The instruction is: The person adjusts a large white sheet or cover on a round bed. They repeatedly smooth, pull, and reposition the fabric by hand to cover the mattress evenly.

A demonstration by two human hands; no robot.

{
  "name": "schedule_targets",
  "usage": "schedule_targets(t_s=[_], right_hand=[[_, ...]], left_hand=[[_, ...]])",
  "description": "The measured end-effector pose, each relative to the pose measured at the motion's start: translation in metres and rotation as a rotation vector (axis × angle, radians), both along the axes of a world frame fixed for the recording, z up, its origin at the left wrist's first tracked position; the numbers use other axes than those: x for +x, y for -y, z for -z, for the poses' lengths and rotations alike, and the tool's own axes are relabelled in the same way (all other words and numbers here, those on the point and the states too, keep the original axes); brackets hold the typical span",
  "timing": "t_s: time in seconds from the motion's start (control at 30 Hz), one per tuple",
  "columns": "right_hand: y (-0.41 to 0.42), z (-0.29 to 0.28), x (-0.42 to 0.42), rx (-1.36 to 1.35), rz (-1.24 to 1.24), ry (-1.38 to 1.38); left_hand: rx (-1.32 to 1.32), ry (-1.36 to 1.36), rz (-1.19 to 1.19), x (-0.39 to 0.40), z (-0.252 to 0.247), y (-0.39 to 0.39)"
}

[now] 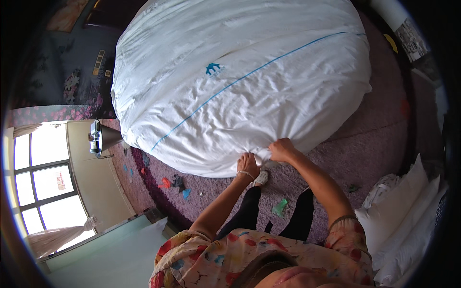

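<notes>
A large round bed is covered by a white duvet with a thin blue line across it and a blue printed emblem near its middle. At the near edge, my left hand, with a bracelet at the wrist, grips a bunched fold of the white cloth. Close beside it on the right, my right hand has its fingers closed on the same gathered edge. Creases fan out from both hands over the duvet. What lies under the gathered cloth is hidden.
Purple carpet surrounds the bed, with red, blue and green scraps, including a green one by my feet. White pillows are piled at right. A cone-shaped table stands at left; a glass panel is at lower left.
</notes>
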State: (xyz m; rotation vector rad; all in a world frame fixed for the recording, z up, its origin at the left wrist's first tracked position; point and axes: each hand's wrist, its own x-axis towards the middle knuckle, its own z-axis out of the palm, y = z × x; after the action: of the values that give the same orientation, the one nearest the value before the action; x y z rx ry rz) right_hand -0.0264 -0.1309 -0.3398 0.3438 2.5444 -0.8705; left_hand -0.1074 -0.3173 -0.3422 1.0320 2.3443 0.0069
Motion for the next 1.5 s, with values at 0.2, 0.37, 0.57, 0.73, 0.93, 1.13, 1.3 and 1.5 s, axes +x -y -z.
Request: schedule_targets(t_s=[0.2,0.37,0.57,0.73,0.93,1.13,1.3,1.5], right_hand=[[-0.054,0.032,0.075,-0.002,0.079,-0.375],[-0.135,0.031,0.189,-0.022,0.222,-0.26],[-0.261,0.051,0.267,0.317,0.261,-0.32],[-0.333,0.054,0.258,0.335,0.249,-0.245],[-0.413,0.057,0.216,0.392,0.226,-0.296],[-0.465,0.077,0.163,0.47,0.06,-0.291],[-0.474,0.076,0.161,0.275,0.016,-0.15],[-0.569,0.07,0.214,0.214,0.045,-0.123]], left_hand=[[0.27,-0.12,-0.273,0.073,0.001,-0.085],[0.142,-0.235,-0.1,0.142,0.018,-0.153],[0.063,-0.191,-0.112,0.187,0.042,-0.271],[0.013,-0.332,-0.163,0.182,0.078,-0.312],[0.18,-0.377,-0.171,0.151,0.087,-0.326],[0.163,-0.064,-0.18,0.162,0.076,-0.294],[-0.001,-0.055,-0.343,0.176,0.056,-0.371],[0.368,-0.179,-0.441,0.189,0.017,-0.555]])
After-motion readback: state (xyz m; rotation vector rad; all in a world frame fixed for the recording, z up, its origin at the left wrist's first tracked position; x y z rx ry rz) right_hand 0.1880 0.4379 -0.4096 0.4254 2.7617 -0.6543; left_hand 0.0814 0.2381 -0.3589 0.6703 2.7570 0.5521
